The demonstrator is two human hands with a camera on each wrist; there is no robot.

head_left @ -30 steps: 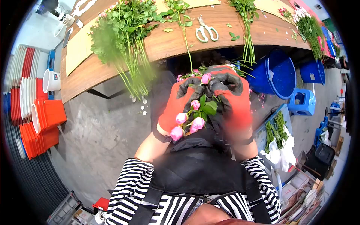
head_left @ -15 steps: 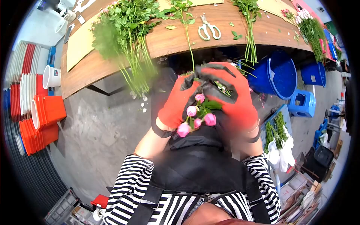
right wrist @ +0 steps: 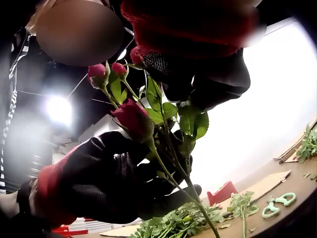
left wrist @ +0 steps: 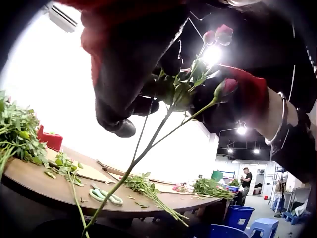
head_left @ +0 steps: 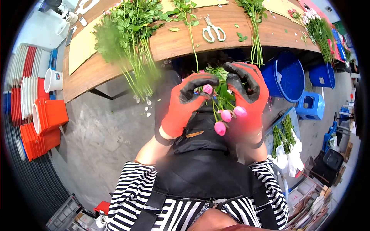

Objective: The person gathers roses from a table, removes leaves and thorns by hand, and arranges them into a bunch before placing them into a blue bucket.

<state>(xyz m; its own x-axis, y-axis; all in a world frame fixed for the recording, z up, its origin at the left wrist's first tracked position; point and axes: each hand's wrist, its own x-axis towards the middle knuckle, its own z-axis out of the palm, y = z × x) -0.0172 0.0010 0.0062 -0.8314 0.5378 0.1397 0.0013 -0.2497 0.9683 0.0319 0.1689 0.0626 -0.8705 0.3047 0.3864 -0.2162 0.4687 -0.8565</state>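
A spray rose (head_left: pixel 225 114) with several pink buds and green leaves stands between the two hands, buds toward the body. My left hand (head_left: pixel 183 102), in a red and black glove, curls its fingers at the stem (right wrist: pixel 174 166), with one bud right at the fingertips. My right hand (head_left: pixel 248 88), gloved alike, is bent close over the leaves (right wrist: pixel 188 121) on the other side. I cannot tell whether it pinches one. In the left wrist view the bare lower stem (left wrist: pixel 124 176) runs down below both hands.
On the wooden table (head_left: pixel 169 46) lie a big leafy bunch (head_left: pixel 131 30), white-handled scissors (head_left: pixel 213 32), a single stem (head_left: pixel 191 36) and a smaller bunch (head_left: pixel 254 30). Blue buckets (head_left: pixel 285 77) and a blue stool (head_left: pixel 310 104) stand at the right, orange bins (head_left: pixel 48 119) at the left.
The rose's buds have swung right, from beside the left wrist to near the right hand. The hands have drawn slightly apart, and an orange tag on the apron now shows.
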